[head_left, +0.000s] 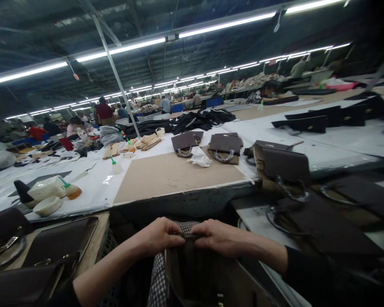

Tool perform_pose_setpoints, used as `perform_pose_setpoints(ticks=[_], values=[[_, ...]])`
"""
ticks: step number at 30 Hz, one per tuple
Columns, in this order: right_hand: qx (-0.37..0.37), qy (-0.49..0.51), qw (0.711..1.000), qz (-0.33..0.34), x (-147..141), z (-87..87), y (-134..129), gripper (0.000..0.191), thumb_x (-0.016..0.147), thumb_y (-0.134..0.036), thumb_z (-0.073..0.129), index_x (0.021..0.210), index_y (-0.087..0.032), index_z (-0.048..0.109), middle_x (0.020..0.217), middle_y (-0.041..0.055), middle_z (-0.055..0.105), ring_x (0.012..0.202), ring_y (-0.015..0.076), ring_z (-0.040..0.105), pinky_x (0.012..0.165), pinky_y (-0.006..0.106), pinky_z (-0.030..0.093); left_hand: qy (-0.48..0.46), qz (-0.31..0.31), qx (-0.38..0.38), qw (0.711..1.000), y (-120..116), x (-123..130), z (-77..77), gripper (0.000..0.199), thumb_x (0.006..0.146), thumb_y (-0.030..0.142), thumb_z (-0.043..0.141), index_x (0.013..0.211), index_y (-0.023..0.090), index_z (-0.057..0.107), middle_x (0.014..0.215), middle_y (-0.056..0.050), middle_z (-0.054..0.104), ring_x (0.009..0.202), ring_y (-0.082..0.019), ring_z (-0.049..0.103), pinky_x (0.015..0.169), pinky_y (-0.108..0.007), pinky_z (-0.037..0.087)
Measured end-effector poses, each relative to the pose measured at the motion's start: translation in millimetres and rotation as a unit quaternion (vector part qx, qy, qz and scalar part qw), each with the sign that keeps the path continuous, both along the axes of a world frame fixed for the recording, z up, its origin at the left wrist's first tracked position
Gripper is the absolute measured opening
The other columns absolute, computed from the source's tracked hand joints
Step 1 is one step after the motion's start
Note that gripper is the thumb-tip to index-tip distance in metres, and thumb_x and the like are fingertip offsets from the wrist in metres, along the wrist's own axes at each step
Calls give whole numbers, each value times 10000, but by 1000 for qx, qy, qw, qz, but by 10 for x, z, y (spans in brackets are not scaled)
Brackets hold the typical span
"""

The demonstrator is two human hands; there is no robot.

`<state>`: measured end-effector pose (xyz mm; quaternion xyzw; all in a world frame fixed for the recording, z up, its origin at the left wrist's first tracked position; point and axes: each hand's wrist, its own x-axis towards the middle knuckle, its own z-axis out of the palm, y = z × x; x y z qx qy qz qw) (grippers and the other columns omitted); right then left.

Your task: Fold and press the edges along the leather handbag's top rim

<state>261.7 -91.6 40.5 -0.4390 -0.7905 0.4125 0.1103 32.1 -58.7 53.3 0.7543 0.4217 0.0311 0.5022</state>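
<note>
An opened dark brown handbag (211, 273) rests at my lap, its inside facing up toward me. My left hand (161, 235) pinches its upper edge between thumb and fingers. Close beside it, my right hand (216, 238) grips the same edge, the two thumbs nearly meeting. Checkered cloth (158, 279) shows beneath and beyond the bag. A small metal fitting (220, 299) is visible low on the bag.
Before me stands a white-topped table with a brown board (169, 177). Several finished-looking brown handbags (283, 164) crowd the right; more handbags (57, 241) lie at left. A glue bottle (72, 189) and white bowl (48, 206) sit left. People work farther back.
</note>
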Motion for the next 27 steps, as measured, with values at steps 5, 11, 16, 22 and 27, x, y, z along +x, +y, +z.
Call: perform_pose_setpoints(ticks=[5,11,16,22,27], values=[[-45,87,995,8,-17,42,-169,211,826,-323,592,947,-204,719,741,-45,578,670,124,487,598,218,351,-18,17,42,999,-226,5,141,218,734,345,648,820,188,771,677,17,596,665,-147,475,582,-234,358],[20,90,995,-38,-127,164,-298,204,805,-372,630,741,-193,702,612,-49,488,595,116,411,587,227,342,-57,42,96,993,-405,50,191,134,711,254,603,660,173,696,584,42,418,589,-113,366,520,-242,257],[28,123,992,-33,-163,146,-300,255,824,-326,586,623,-170,586,583,-58,349,566,96,306,538,226,281,-17,91,105,990,-418,85,199,152,708,291,606,690,172,698,569,45,459,563,-115,402,528,-244,287],[77,40,996,-28,-210,50,-74,241,852,-300,541,654,-180,608,567,-45,427,554,103,380,528,229,275,92,-29,79,992,-112,35,396,476,689,406,693,1148,281,679,886,14,713,711,-161,614,585,-230,416],[94,-51,994,-21,-191,-201,197,305,911,-299,393,908,-238,692,871,63,735,747,212,649,639,269,420,265,-114,154,945,232,142,308,388,811,421,493,991,193,751,893,-133,762,810,-329,708,640,-375,509]])
